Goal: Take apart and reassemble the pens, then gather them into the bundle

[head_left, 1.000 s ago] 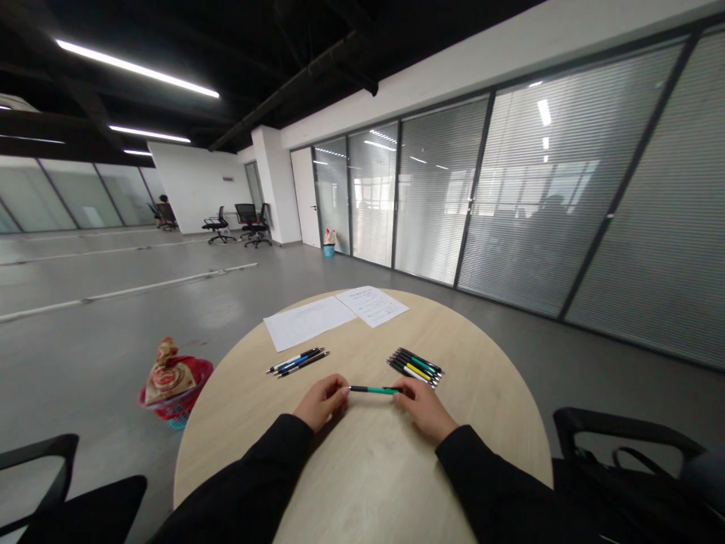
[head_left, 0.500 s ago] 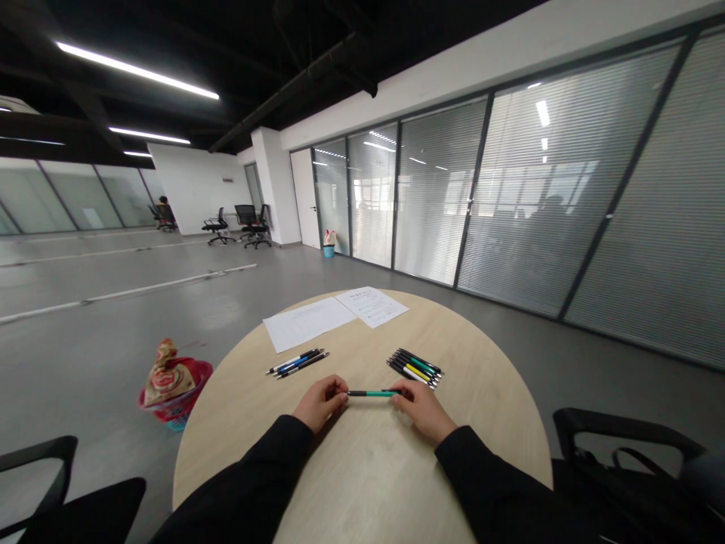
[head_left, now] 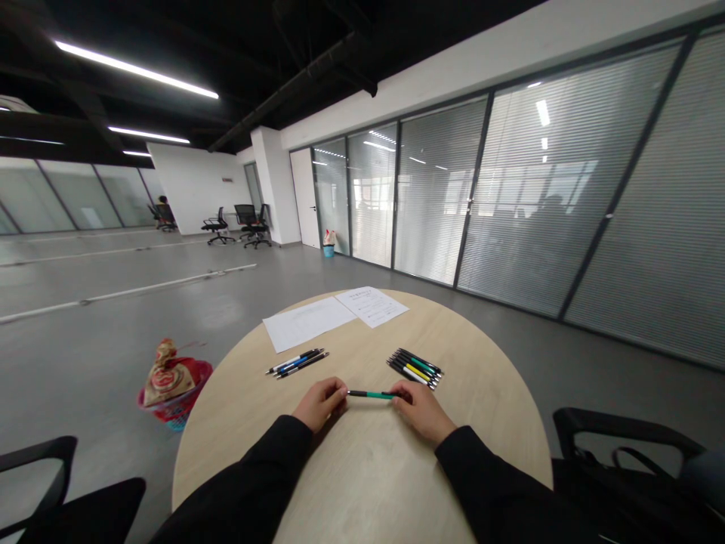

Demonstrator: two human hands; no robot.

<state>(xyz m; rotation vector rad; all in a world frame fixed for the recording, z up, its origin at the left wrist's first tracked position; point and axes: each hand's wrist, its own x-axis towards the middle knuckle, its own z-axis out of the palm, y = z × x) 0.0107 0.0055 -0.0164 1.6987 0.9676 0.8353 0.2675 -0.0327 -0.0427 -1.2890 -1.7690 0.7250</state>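
In the head view, I see the left hand (head_left: 320,404) and right hand (head_left: 424,410) pinching opposite ends of the green-and-black pen (head_left: 374,394) near the middle of the round table (head_left: 362,483). Loose pens (head_left: 298,363) lie toward its left edge, grouped pens (head_left: 416,369) toward its right, paper sheets (head_left: 310,323) along its far edge.

From here I'm seeing a green-and-black pen (head_left: 377,395), left-side pens (head_left: 298,363) showing white, blue and black, right-side pens (head_left: 417,371) showing black, green, yellow and white, and a pale, wood-grained table (head_left: 365,476).
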